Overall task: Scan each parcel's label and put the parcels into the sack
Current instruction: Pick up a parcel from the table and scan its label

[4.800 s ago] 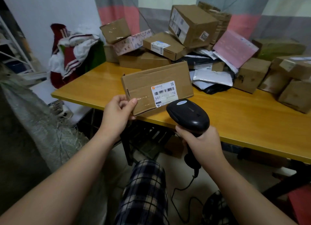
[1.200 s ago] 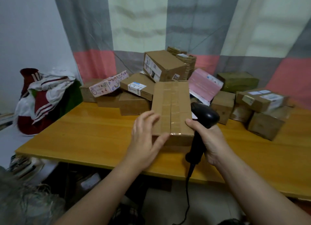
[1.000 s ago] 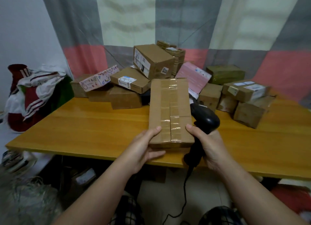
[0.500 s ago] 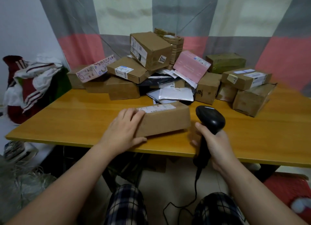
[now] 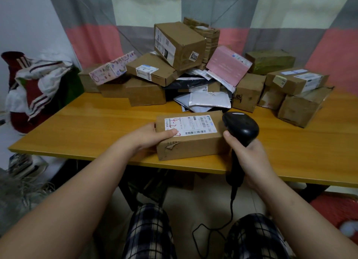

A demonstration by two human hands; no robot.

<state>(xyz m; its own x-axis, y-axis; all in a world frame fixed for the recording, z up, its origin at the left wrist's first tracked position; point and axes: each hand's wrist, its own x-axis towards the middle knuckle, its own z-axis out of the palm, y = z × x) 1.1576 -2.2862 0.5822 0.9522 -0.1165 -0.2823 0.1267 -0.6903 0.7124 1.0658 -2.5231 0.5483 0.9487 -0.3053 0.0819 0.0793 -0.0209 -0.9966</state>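
The wooden table [image 5: 96, 123] spread out under and beyond both hands, its near edge passing below the fingers. Well beyond the fingers, at the table's far side, lay a pile of parcels [image 5: 180, 45]: brown cartons, a pink envelope and grey mailers, heaped against a striped curtain. Far to the left of the left fingers and lower down, a frayed grey sack [image 5: 17, 198] showed at the frame's edge.

A brown parcel [image 5: 193, 146] sat on the table near its front edge, between the two hands. The left hand [image 5: 147, 136] held its left end, thumb [image 5: 170, 133] pressed on top and the other fingers hidden behind the far side. The right hand [image 5: 249, 158] was wrapped round the handle of a black scanner [image 5: 242, 127], its head just right of the parcel, touching or almost so. A white label [image 5: 190, 126] with barcodes and red handwriting faced up, its left edge under the left thumb.
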